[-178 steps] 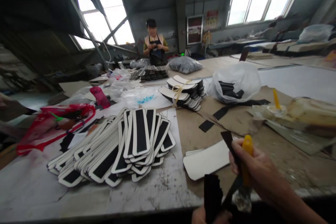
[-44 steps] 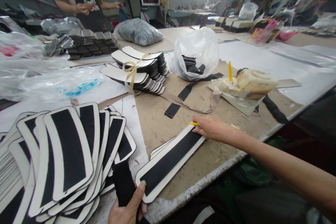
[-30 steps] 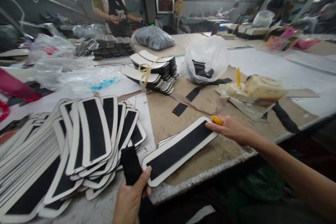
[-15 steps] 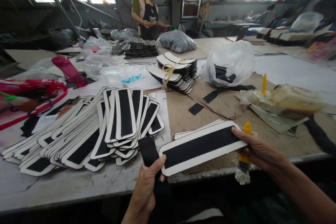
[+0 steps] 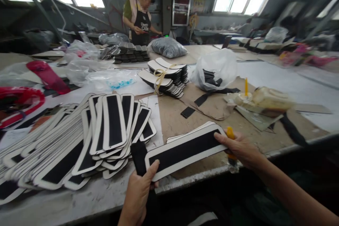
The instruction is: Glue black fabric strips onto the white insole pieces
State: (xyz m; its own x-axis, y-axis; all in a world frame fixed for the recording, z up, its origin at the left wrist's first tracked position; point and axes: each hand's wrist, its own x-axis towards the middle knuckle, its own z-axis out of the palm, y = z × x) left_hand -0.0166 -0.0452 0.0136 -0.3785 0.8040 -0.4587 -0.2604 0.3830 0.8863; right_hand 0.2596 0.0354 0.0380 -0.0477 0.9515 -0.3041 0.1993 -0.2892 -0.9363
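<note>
Long white panel [image 5: 185, 150] with a black strip down the middle, pinched at both ends and held just off the table edge [image 5: 212, 174]. Left hand [image 5: 137, 197] clamped on the near-left end, thumb flat on top, also trapping a loose black strip [image 5: 138, 152] against that end. Right hand [image 5: 239, 148] clamped on the far-right end, fingers curled over the panel's edge and around a yellow-handled brush [image 5: 230, 137] at the same time. Long axis running straight from one set of fingertips to the other, rising a bit toward the right. Neither hand nearer really, one per end. Small stack of blank panels [image 5: 190, 131] just behind the held one; big fanned-out pile [image 5: 79, 137] well off to the left of the left fingers.
</note>
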